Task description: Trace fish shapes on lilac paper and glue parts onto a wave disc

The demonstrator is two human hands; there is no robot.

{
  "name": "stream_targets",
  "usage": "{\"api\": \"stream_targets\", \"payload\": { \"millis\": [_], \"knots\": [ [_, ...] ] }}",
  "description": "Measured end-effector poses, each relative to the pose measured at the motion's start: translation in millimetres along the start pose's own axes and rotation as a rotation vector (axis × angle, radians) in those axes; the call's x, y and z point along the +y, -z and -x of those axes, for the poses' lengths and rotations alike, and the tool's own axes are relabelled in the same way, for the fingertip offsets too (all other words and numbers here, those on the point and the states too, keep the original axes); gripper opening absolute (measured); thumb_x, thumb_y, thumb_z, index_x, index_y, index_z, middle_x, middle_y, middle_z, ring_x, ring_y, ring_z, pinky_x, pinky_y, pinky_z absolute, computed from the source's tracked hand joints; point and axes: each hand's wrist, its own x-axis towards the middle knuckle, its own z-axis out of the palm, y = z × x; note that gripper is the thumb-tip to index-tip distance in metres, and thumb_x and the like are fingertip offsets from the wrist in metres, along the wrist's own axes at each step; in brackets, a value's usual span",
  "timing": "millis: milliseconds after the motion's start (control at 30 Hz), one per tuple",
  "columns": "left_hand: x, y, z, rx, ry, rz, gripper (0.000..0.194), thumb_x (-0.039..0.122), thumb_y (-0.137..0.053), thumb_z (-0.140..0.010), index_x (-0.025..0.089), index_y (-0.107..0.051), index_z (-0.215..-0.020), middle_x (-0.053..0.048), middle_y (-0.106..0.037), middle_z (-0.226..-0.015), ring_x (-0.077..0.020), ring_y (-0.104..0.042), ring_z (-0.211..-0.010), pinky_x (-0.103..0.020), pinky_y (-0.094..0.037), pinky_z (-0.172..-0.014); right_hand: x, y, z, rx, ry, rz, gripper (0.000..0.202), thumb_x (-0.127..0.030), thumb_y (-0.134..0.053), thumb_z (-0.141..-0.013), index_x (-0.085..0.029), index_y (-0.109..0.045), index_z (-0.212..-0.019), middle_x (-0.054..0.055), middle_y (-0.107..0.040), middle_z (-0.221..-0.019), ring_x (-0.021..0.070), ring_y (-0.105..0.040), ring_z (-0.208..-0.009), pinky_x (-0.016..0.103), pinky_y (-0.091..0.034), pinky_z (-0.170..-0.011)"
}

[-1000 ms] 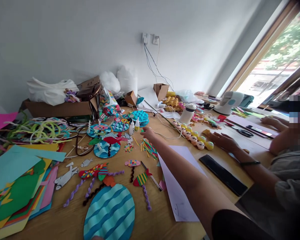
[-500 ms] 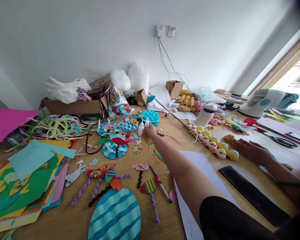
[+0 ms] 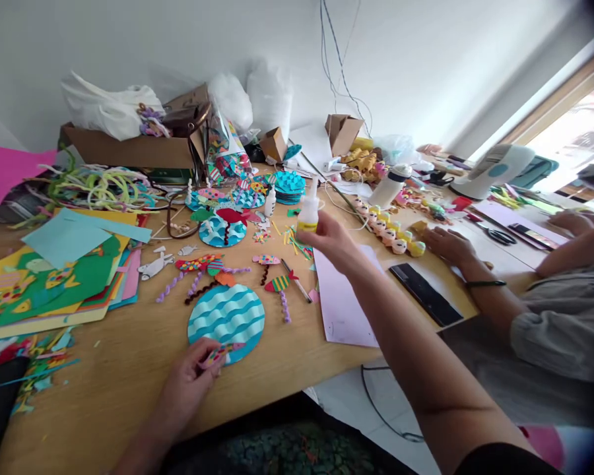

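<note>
My right hand (image 3: 332, 241) is closed round a small white glue bottle (image 3: 309, 214) with a pointed nozzle, held upright above the table. Down at the near edge, my left hand (image 3: 194, 369) pinches a pink paper fish (image 3: 214, 357) with coloured spots. That fish is over the lower rim of a round blue disc (image 3: 226, 316) with wavy paper strips. Beyond the disc lie spotted and striped paper fish (image 3: 198, 264) with twisted pipe-cleaner tails. A striped green fish (image 3: 278, 284) rests beside a pen (image 3: 301, 287). Another white bottle (image 3: 270, 201) stands farther back.
Stacked coloured paper (image 3: 79, 297) covers the left side. A white sheet (image 3: 344, 310) lies under my right forearm, with a black case (image 3: 424, 294) to its right. A co-worker's hand (image 3: 448, 247) rests by painted egg-carton pieces (image 3: 389, 237). Finished discs (image 3: 222, 232) sit farther back.
My right hand has lifted the glue bottle from beside the other one and brought it nearer. My left hand has come into view with the pink fish. The view has tilted down.
</note>
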Motion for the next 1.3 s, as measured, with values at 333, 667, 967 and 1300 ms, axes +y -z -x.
{"api": "stream_targets", "payload": {
  "millis": [333, 667, 967, 1300],
  "knots": [
    [13, -1.9, 2, 0.045, 0.021, 0.100, 0.029, 0.046, -0.065, -0.064, 0.018, -0.058, -0.071, 0.006, -0.051, -0.051, -0.0094, -0.042, -0.044, -0.021, -0.034, -0.045, 16, -46, 128, 0.034, -0.150, -0.330, 0.032, -0.039, -0.069, -0.068, -0.017, -0.059, -0.090, -0.003, -0.055, -0.070, 0.0080, -0.044, -0.059, 0.021, -0.032, -0.052],
    [19, -2.5, 1, 0.013, -0.033, 0.064, 0.026, 0.042, -0.064, -0.065, 0.018, -0.054, -0.065, 0.005, -0.054, -0.053, -0.0089, -0.043, -0.047, -0.020, -0.035, -0.046, 36, -77, 148, 0.256, -0.164, -0.929, 0.030, -0.028, -0.077, -0.060, -0.018, -0.052, -0.073, -0.007, -0.050, -0.063, 0.0029, -0.039, -0.049, 0.016, -0.030, -0.044],
    [16, 3.9, -2, -0.055, -0.033, 0.013, 0.025, 0.041, -0.063, -0.067, 0.019, -0.052, -0.066, 0.004, -0.056, -0.054, -0.0092, -0.045, -0.047, -0.020, -0.036, -0.045, 46, -101, 144, 0.191, -0.199, -0.878, 0.031, -0.041, -0.068, -0.070, -0.021, -0.050, -0.087, -0.003, -0.059, -0.079, 0.0073, -0.058, -0.051, 0.015, -0.029, -0.036],
    [11, 12.2, 3, 0.072, -0.108, 0.111, 0.018, 0.035, -0.068, -0.069, 0.019, -0.058, -0.068, 0.005, -0.056, -0.059, -0.0101, -0.049, -0.056, -0.020, -0.042, -0.053, 35, -115, 145, 0.008, -0.018, -0.608, 0.028, -0.039, -0.069, -0.070, -0.020, -0.057, -0.087, -0.001, -0.059, -0.078, 0.0104, -0.053, -0.066, 0.022, -0.043, -0.057]
  ]
}}
